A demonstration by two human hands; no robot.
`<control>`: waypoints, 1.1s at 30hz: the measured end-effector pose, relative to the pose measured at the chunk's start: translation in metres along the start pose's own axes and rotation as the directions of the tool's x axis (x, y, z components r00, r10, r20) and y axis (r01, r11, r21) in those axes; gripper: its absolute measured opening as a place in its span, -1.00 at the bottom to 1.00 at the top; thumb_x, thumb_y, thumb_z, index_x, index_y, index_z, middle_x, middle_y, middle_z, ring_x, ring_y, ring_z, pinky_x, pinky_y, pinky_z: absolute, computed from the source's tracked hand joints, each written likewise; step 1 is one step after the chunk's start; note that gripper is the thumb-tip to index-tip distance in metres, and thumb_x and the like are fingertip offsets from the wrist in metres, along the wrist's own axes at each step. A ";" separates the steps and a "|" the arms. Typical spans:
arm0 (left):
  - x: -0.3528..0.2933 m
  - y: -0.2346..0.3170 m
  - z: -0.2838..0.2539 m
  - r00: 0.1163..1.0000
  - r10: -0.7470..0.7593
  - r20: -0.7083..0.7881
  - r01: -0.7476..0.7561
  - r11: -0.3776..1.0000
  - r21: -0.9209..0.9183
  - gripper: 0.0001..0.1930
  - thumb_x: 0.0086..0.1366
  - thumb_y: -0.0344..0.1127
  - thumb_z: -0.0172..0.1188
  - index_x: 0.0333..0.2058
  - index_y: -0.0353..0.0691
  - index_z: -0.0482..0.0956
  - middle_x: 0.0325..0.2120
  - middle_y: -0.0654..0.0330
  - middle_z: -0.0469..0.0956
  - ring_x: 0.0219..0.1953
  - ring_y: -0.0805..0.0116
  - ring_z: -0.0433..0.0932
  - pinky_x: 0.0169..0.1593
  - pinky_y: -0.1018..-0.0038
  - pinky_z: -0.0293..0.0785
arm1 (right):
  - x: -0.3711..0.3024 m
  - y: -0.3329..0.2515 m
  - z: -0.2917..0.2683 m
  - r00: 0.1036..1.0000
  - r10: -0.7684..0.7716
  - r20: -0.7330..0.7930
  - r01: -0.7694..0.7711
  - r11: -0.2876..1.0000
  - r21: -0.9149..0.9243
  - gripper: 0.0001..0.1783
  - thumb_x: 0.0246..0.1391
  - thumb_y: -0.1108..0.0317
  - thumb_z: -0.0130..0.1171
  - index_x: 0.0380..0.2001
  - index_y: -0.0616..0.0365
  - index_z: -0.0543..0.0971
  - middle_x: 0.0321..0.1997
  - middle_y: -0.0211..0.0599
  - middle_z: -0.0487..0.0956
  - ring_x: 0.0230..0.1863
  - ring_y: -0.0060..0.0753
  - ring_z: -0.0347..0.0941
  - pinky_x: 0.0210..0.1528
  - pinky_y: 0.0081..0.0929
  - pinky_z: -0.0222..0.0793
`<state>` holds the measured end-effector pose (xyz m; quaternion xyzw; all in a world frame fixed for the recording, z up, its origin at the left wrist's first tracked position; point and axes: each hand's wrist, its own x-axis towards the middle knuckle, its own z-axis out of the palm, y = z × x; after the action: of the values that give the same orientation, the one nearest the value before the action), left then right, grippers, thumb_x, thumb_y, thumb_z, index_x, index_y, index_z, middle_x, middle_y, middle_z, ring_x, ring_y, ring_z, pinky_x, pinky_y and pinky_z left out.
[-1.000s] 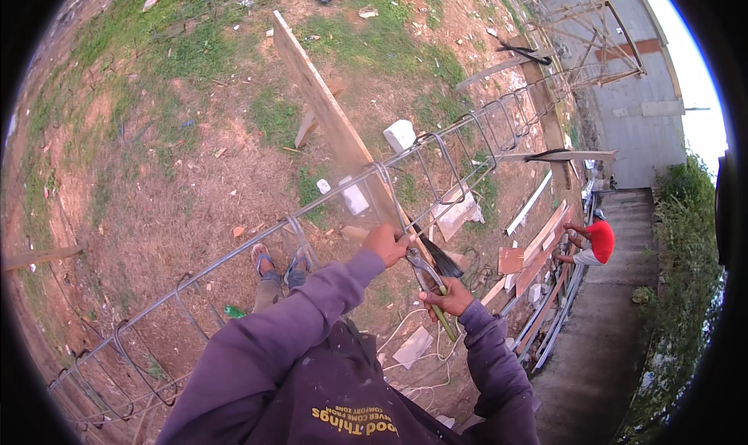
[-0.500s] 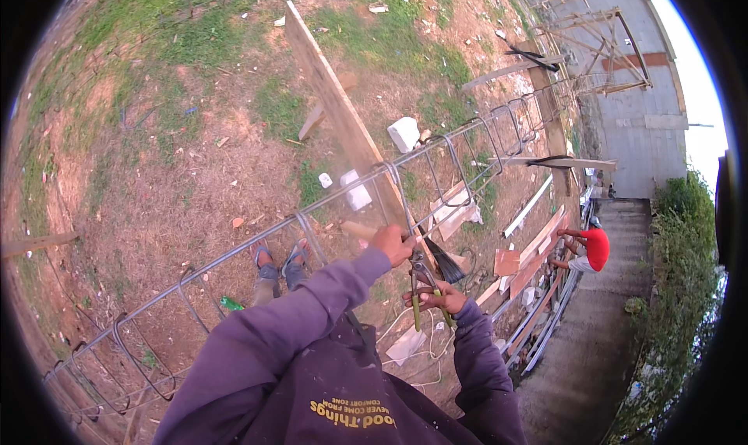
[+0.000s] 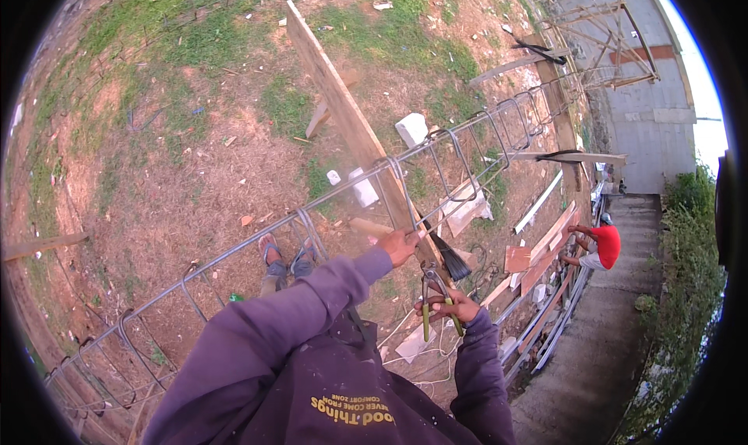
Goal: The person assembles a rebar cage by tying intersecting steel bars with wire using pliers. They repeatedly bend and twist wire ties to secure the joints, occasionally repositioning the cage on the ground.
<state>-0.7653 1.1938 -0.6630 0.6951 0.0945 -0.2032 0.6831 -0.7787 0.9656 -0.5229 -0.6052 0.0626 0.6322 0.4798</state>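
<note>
A long rebar cage (image 3: 234,254) with bent steel stirrups (image 3: 452,160) slants across in front of me, crossing a wooden plank (image 3: 343,106). My left hand (image 3: 399,246) is closed at the near side of this crossing, its fingers round a thin steel bar of the cage. Just nearer and to the right, my right hand (image 3: 453,308) grips pincers (image 3: 428,293) with green handles. Their jaws point away from me, a little apart from my left fingers. A bundle of black tie wire (image 3: 452,262) lies on the plank beside both hands.
White blocks (image 3: 411,129), timber offcuts (image 3: 463,207) and grass lie beyond the cage. A person in a red shirt (image 3: 606,246) crouches at the right by stacked boards (image 3: 545,246) and metal lengths (image 3: 557,328). Pale cord (image 3: 436,355) lies near my right forearm.
The pincers have drawn back slightly toward me and away from my left fingers. My left hand stays at the crossing. The whole view has shifted a little.
</note>
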 end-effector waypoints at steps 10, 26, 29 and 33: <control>0.004 0.000 -0.007 0.931 -0.065 0.359 0.223 0.880 -0.419 -0.19 0.35 0.31 -0.11 0.15 -0.45 0.25 -0.15 -0.17 0.51 -0.18 0.17 0.62 -0.10 0.32 0.60 | 0.000 -0.035 0.004 0.998 0.063 0.000 -0.063 0.992 -0.108 -0.27 0.26 0.32 0.08 0.41 -0.04 0.02 0.06 -0.07 0.57 0.05 -0.19 0.53 -0.14 -0.34 0.58; -0.003 0.015 -0.011 0.965 -0.072 0.253 0.161 0.922 -0.353 -0.34 0.37 0.27 -0.15 -0.04 -0.31 0.48 -0.39 0.07 0.60 -0.44 0.22 0.63 -0.27 0.35 0.53 | 0.025 -0.026 0.000 0.955 0.105 -0.278 -0.149 0.979 -0.141 -0.74 0.16 0.24 0.25 -0.37 0.22 0.48 -0.54 -0.28 0.56 -0.55 -0.38 0.57 -0.44 -0.35 0.54; -0.008 0.021 -0.017 0.967 -0.094 0.238 0.155 0.956 -0.251 -0.35 0.38 0.26 -0.16 -0.10 -0.31 0.52 -0.51 0.10 0.58 -0.48 0.25 0.62 -0.29 0.34 0.53 | 0.035 -0.024 0.016 0.945 -0.046 -0.324 -0.098 0.905 -0.413 -0.72 -0.02 0.37 0.41 -0.48 0.21 0.46 -0.65 -0.32 0.52 -0.66 -0.42 0.51 -0.55 -0.39 0.46; -0.013 0.029 -0.028 0.959 -0.053 0.277 0.110 0.974 -0.196 -0.27 0.37 0.28 -0.17 0.02 -0.39 0.46 -0.42 0.04 0.67 -0.39 0.24 0.68 -0.30 0.40 0.59 | 0.018 -0.071 0.019 0.895 0.098 -0.434 -0.288 0.870 -0.399 -0.66 -0.15 0.39 0.51 -0.49 0.24 0.47 -0.69 -0.32 0.51 -0.69 -0.44 0.48 -0.63 -0.41 0.37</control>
<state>-0.7611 1.2215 -0.6315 0.5803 0.0501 -0.3131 0.7501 -0.7397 1.0255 -0.4971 -0.8068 0.0717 0.5373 0.2350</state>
